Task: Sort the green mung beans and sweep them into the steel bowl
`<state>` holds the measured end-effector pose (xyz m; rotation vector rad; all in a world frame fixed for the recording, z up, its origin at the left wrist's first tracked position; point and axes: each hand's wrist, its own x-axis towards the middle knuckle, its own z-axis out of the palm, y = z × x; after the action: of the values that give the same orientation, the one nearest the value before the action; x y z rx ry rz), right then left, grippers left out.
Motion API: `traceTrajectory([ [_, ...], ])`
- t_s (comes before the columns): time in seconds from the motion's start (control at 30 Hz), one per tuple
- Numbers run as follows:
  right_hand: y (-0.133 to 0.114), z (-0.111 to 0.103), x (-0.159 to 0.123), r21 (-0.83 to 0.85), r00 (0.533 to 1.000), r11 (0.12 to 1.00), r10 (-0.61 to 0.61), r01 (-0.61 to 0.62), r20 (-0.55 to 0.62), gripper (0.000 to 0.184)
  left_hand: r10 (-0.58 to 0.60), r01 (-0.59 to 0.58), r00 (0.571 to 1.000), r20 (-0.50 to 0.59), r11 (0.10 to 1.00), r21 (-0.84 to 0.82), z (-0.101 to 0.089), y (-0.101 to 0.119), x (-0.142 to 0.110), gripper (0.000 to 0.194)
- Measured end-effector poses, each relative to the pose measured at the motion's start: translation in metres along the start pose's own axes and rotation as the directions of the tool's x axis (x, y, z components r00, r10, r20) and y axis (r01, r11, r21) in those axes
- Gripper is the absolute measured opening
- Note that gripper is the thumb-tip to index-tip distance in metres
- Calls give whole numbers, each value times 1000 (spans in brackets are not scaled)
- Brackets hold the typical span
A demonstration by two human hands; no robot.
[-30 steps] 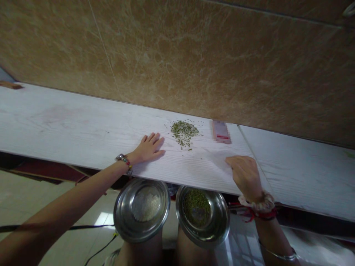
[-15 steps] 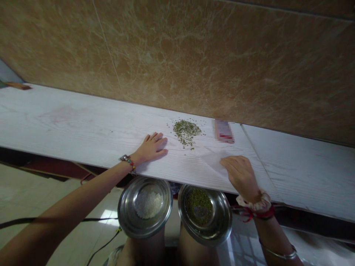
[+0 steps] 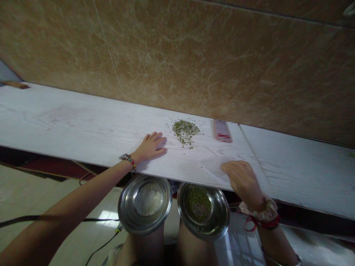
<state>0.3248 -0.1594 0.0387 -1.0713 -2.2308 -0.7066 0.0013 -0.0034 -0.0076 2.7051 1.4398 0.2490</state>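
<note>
A loose pile of small green beans (image 3: 185, 130) lies on the white wood-grain tabletop (image 3: 91, 129), with a few stray beans around it. My left hand (image 3: 152, 146) rests flat on the table left of the pile, fingers spread and holding nothing. Between the closed fingers of my right hand (image 3: 240, 176) is a thin pale sheet (image 3: 213, 164), held low over the table near its front edge. A single bean lies by the sheet's left end. Below, a steel bowl (image 3: 223, 221) on my right leg holds green beans. Another steel bowl (image 3: 123, 218) on my left leg contains white grains.
A pixelated phone-like slab (image 3: 222, 131) lies near the brown marbled wall (image 3: 177, 55), right of the pile. At the far left is a brown wooden piece (image 3: 16, 85). A dark cable (image 3: 97, 220) runs beside the left bowl above the tiled floor.
My right hand moved left with the pale sheet toward the beans, then back slightly toward the front edge. One stray bean now lies closer to that edge. My left hand stays on the table.
</note>
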Motion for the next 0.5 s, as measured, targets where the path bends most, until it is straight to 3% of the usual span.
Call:
traceTrajectory([
  [0.23,-18,-21,-10,123,999,992,-17,11,49,28,170,-170,985,24,985,-3,1,-1,-2,47],
  [0.4,-27,-43,-6,196,997,981,-25,10,74,27,184,-184,982,36,983,8,0,-1,-2,46],
  [0.5,-27,-47,-5,158,999,987,28,-34,41,27,189,-189,981,33,982,12,-1,0,-2,46],
])
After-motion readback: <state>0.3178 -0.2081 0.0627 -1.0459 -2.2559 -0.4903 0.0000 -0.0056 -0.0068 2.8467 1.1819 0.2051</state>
